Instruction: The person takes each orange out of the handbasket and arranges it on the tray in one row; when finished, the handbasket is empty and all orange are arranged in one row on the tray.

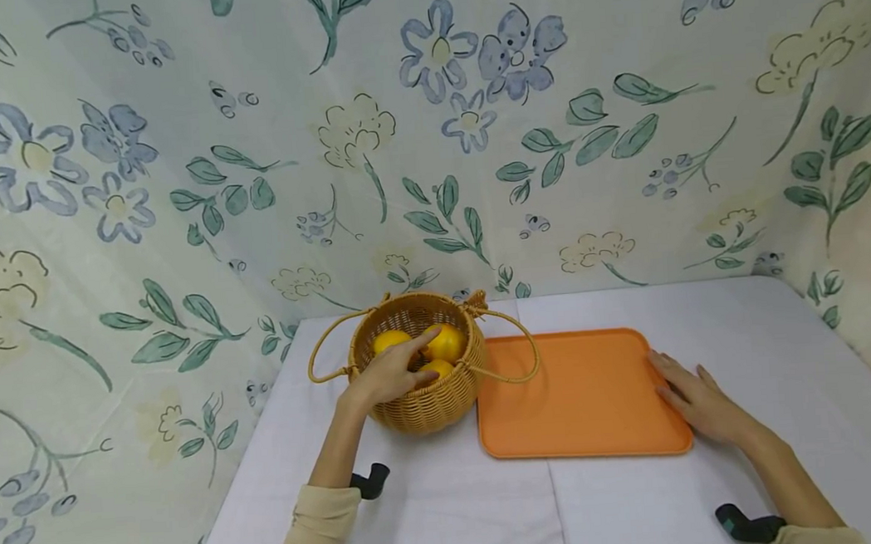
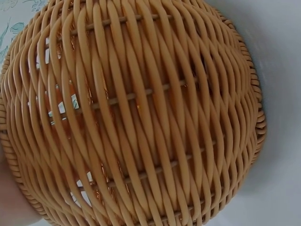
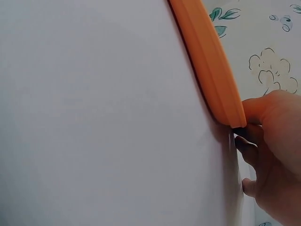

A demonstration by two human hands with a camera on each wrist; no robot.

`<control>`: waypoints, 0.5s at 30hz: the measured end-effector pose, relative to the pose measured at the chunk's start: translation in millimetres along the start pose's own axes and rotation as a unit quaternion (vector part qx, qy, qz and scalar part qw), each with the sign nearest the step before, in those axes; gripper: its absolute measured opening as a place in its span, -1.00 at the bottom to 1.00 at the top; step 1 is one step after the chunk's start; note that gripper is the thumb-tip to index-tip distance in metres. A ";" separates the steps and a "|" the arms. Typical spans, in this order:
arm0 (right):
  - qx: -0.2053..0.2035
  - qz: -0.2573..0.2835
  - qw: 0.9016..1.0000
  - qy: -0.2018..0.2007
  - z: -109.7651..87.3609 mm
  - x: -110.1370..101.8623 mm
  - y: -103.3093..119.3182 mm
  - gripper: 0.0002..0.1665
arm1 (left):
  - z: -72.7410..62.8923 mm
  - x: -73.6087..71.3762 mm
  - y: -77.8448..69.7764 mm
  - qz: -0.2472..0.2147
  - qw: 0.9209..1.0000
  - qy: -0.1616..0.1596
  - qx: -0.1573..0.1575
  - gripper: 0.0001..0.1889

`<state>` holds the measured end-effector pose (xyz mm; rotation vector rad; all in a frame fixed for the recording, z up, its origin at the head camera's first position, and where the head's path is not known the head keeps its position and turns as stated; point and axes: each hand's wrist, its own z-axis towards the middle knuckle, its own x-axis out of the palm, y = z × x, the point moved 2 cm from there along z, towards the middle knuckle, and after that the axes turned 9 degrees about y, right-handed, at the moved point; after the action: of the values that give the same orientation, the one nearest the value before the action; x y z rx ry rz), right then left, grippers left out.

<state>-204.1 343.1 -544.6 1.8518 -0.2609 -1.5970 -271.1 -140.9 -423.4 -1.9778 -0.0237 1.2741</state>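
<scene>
My left hand [image 1: 388, 377] reaches over the near rim of a round wicker basket [image 1: 421, 410], its fingers spread among yellow fruits. The index finger stretches over one yellow fruit [image 1: 447, 343] on the right, and the thumb lies by another, lower yellow fruit [image 1: 438, 367]. A further yellow fruit [image 1: 391, 340] sits behind the hand. In the left wrist view the basket's woven side [image 2: 141, 108] fills most of the picture and hides the fingers. My right hand [image 1: 706, 405] rests at the right edge of an orange tray [image 1: 570, 397], fingers extended and touching its rim [image 3: 211, 66].
The basket has looped handles; the right handle [image 1: 525, 333] overhangs the tray's left part. A white cloth [image 1: 450, 504] covers the table. Behind it hangs a floral curtain [image 1: 475, 178]. A black wrist device [image 1: 751, 527] shows by the right forearm.
</scene>
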 end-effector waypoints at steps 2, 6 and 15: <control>-0.002 -0.001 1.000 -0.001 -0.2 -0.1 0.2 -0.29 | 0.4 -0.9 -0.7 -0.002 1.000 0.006 0.000 -0.23; -0.001 -0.001 1.000 0.000 0.2 -0.2 0.0 -0.29 | 1.8 -3.5 1.2 -0.016 0.999 0.029 0.005 -0.22; -0.004 0.006 1.000 0.001 0.8 0.6 0.5 -0.29 | 8.1 -21.4 14.2 -0.084 0.990 0.113 0.023 -0.39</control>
<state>-204.6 342.1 -544.8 1.8433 -0.2640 -1.5860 -293.3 -154.6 -417.2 -2.0229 -0.0480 0.9321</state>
